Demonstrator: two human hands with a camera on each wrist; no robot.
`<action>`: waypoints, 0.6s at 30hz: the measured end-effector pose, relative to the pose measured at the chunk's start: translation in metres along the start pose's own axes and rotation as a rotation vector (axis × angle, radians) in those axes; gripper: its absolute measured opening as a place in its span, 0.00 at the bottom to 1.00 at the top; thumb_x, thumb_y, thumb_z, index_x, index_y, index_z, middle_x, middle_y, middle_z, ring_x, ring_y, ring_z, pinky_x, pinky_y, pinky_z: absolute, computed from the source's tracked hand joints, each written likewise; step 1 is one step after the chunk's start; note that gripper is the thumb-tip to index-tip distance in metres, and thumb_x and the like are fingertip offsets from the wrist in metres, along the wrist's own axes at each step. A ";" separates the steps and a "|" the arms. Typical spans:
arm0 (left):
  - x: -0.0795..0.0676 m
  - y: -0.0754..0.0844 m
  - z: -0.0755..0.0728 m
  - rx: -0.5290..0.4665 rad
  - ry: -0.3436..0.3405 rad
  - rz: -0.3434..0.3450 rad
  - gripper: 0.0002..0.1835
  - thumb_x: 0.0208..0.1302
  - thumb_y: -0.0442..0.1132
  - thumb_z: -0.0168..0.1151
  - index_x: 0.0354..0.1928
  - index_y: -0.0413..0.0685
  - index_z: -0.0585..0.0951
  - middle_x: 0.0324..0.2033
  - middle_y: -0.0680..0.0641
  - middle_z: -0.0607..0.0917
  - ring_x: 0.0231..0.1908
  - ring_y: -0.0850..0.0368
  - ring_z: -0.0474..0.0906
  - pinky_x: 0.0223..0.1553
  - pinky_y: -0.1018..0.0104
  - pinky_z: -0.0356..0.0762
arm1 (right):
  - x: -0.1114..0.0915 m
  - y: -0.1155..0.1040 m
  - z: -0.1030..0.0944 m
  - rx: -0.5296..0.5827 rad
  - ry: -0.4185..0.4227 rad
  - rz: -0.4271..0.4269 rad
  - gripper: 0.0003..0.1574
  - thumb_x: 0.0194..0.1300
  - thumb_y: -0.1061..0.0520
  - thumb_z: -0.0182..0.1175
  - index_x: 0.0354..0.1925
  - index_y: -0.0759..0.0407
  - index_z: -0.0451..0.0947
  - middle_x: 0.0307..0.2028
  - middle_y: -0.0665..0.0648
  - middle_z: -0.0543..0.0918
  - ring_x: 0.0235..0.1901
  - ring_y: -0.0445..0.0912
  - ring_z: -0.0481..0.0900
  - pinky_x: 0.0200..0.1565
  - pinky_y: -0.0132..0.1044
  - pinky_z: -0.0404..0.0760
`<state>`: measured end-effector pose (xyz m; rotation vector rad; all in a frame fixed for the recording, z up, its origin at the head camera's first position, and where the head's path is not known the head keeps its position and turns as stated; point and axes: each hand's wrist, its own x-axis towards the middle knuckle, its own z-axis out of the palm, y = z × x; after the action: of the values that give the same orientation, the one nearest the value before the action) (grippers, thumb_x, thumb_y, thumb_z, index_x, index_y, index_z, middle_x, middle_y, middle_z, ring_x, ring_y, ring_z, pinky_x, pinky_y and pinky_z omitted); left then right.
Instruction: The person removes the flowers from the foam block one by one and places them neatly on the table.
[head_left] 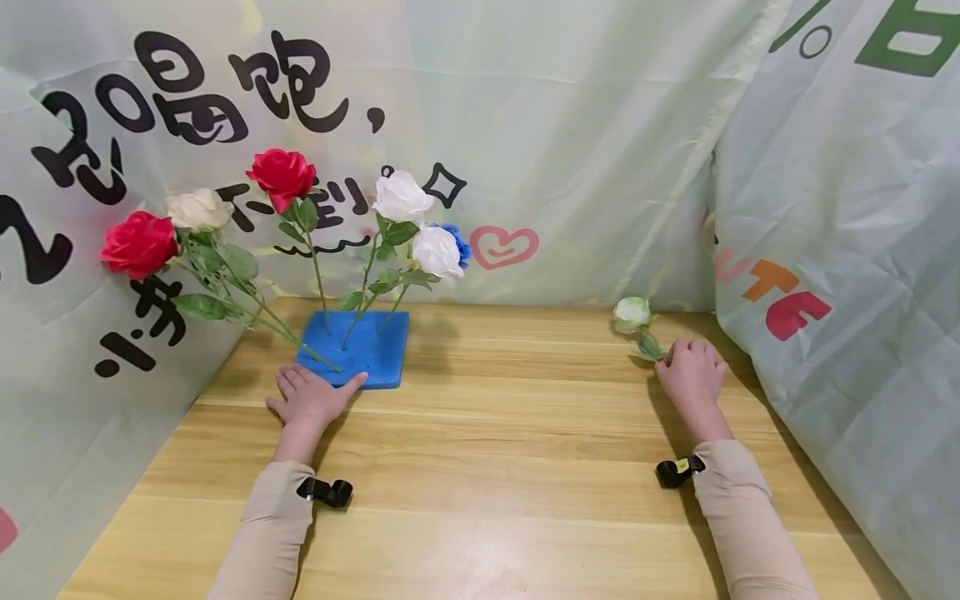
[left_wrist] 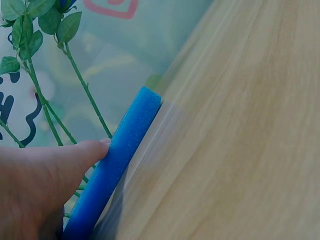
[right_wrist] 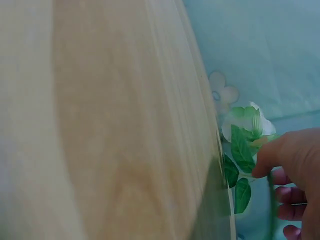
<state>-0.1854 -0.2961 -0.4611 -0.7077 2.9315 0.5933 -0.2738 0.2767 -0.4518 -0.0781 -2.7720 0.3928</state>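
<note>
My left hand (head_left: 313, 400) lies at the front left corner of a blue foam block (head_left: 386, 371), fingers spread and thumb (left_wrist: 90, 152) resting on its front edge. Artificial roses stand in the foam by their green stems: a red rose (head_left: 282, 177) upright at the back, white roses (head_left: 402, 197) to its right, and another red rose (head_left: 139, 244) and a cream rose (head_left: 198, 209) leaning far left. At the right of the table, my right hand (head_left: 693, 372) pinches the stem of a single white rose (head_left: 632, 314); its greenish-white bloom (right_wrist: 245, 122) and leaves stick out past the fingertips.
A blue flower (head_left: 459, 246) shows partly behind the lower white rose. Printed cloth (head_left: 585, 150) hangs behind the wooden table (head_left: 495, 450), and more cloth (head_left: 855, 417) borders its right side. Bare wood lies between the two hands.
</note>
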 end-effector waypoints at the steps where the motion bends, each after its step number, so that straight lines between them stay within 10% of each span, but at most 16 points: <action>1: 0.000 0.000 0.000 -0.001 0.001 0.000 0.74 0.52 0.84 0.40 0.70 0.22 0.28 0.71 0.22 0.28 0.72 0.25 0.25 0.63 0.20 0.32 | 0.001 0.000 0.000 -0.009 -0.020 0.002 0.17 0.63 0.54 0.59 0.27 0.63 0.66 0.41 0.71 0.70 0.49 0.68 0.65 0.45 0.67 0.63; 18: 0.000 0.000 0.000 -0.008 0.004 -0.003 0.74 0.52 0.85 0.40 0.70 0.22 0.28 0.71 0.22 0.28 0.72 0.25 0.25 0.63 0.21 0.33 | 0.000 -0.002 -0.001 -0.044 -0.160 0.003 0.17 0.62 0.50 0.59 0.30 0.63 0.68 0.40 0.71 0.70 0.44 0.69 0.68 0.38 0.62 0.68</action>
<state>-0.1857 -0.2960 -0.4614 -0.7148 2.9324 0.6045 -0.2736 0.2752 -0.4509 -0.0639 -2.9386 0.3534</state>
